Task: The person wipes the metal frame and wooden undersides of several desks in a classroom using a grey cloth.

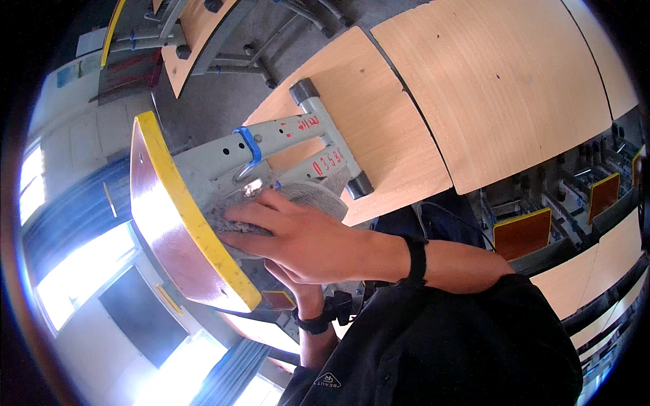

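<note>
A chair (pixel 284 133) with a pale grey metal frame lies tipped over on a wood-top desk (pixel 391 129). Its board (pixel 167 223), dark-faced with a yellow edge, points to the left. Red markings and a blue band (pixel 248 144) show on the frame. My right hand (pixel 304 238) presses a grey cloth (pixel 315 200) against the frame close behind the board, fingers spread over it. Lower down, my left hand (pixel 287 276) is near the underside of the frame. Its fingers are mostly hidden, so what they touch cannot be made out.
More wood-top desks (pixel 497 91) adjoin on the right. Other yellow-edged chairs (pixel 523 233) stand beyond the desks' near edge. An overturned desk or chair with metal legs (pixel 238 66) is at the upper left. Windows (pixel 86 274) and a blue curtain (pixel 76 203) are on the left.
</note>
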`<state>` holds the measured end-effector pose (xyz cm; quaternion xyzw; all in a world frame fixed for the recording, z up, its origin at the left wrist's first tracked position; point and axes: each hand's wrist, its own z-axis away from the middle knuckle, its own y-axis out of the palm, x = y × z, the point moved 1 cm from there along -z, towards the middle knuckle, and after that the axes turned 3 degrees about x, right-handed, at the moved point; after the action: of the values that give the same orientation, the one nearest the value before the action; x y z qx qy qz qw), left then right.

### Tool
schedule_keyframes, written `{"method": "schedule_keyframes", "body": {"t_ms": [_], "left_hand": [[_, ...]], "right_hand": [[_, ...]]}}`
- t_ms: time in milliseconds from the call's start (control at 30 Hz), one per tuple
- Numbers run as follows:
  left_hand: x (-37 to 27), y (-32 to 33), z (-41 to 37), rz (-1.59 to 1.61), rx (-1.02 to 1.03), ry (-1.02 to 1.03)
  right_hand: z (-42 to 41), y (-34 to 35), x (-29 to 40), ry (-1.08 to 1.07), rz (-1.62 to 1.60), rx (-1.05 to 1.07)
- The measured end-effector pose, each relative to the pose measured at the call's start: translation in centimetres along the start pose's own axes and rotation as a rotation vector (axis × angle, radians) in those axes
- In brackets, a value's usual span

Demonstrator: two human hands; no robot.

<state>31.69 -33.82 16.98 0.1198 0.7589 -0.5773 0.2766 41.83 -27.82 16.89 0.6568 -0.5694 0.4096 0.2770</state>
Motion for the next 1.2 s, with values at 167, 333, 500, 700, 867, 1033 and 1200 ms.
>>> {"method": "schedule_keyframes", "body": {"t_ms": [167,333,500,700,867,1033,1200], "left_hand": [[1.5,0.6,-0.8,0.086,0.115,-0.048],[4.1,1.4,-0.2,0.231,0.256,-0.092],[2.3,2.9,0.0,0.268,0.031,-0.004],[3.3,2.6,0.9,0.343,0.118,-0.204],[4.6,2.3,0.6,0.227,0.332,-0.346],[3.8,3.9,1.3,0.511,0.085,-0.235],[2.6,3.9,2.3,0.189,0.248,0.003]], "right_hand": [[-3.6,-0.1,-1.8,0.027,0.169,-0.067],[-4.6,-0.9,-1.7,0.054,0.160,-0.106],[-0.9,-0.7,-1.1,0.106,0.029,-0.005],[-1.0,0.0,-1.5,0.051,0.089,-0.063],[-4.3,-0.9,-2.3,0.063,0.143,-0.093],[-2.8,-1.0,-1.7,0.125,0.013,-0.052],[2.6,-0.7,-1.5,0.102,-0.054,-0.021]]}}
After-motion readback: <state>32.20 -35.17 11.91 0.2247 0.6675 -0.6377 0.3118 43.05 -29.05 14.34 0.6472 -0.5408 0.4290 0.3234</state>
